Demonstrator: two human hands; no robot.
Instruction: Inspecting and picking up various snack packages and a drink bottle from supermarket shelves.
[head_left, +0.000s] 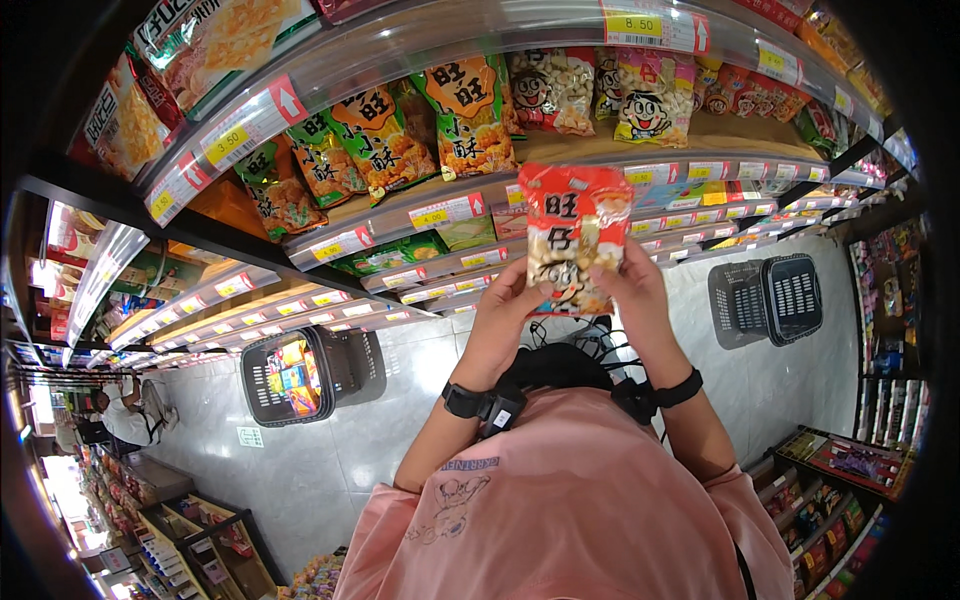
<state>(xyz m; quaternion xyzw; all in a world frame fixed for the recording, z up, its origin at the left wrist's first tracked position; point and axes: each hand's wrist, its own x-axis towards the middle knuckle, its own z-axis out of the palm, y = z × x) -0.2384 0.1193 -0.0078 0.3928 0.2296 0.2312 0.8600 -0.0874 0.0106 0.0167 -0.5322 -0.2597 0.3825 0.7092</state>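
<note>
Both hands hold up one red and clear plastic snack bag (574, 232) of small round pale pieces, its printed front towards me. My left hand (511, 300) grips its lower left side, thumb on the front. On the right side, my right hand (630, 289) pinches the bag the same way. Behind it, a wooden shelf (570, 154) bears similar clear bags (654, 97) with a cartoon face. Orange and green snack bags (469, 116) stand further left on that shelf.
A dark plastic basket (259, 386) with colourful packets stands on the tiled floor at left; another dark basket (795, 300) stands at right. Price-tagged shelves run across the front. A display rack (202, 536) is at lower left. A seated or crouching person (131, 416) is far left.
</note>
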